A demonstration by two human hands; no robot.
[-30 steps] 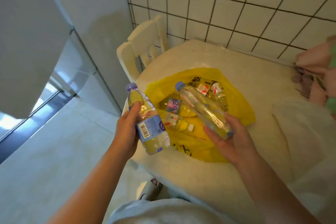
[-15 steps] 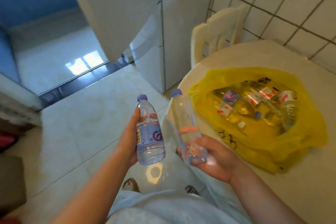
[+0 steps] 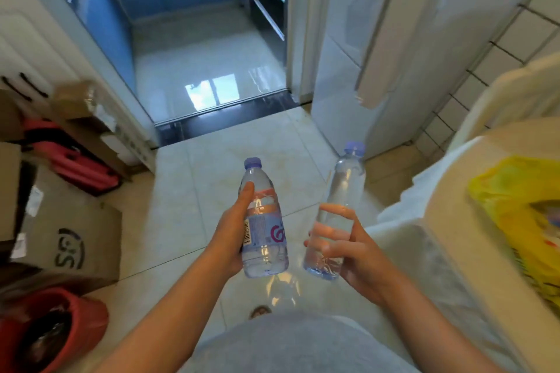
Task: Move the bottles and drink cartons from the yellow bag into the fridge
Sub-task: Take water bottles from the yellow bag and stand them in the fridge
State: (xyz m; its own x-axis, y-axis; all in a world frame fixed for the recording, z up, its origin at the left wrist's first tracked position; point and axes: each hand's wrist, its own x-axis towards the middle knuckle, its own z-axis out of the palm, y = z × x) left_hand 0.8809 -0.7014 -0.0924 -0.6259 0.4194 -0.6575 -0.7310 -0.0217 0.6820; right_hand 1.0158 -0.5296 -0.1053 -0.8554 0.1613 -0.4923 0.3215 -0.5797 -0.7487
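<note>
Pale tiled floor underfoot. Left hand (image 3: 231,236) wrapped round labelled bottle (image 3: 264,221) at the label band; right hand (image 3: 348,248) curled round plain bottle (image 3: 338,209) low on the body, both upright, carried mid-air. Look full: weighty, thin-walled, likely slick, so best held at mid-body, not the cap. Yellow bag (image 3: 512,209) on table (image 3: 454,188) at right, contents blurred. Fridge (image 3: 342,54) ahead right, door state unclear.

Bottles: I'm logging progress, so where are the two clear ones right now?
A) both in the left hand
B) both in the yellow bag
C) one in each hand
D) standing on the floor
C: the left hand grips the labelled bottle, the right hand the plain bottle.
</note>
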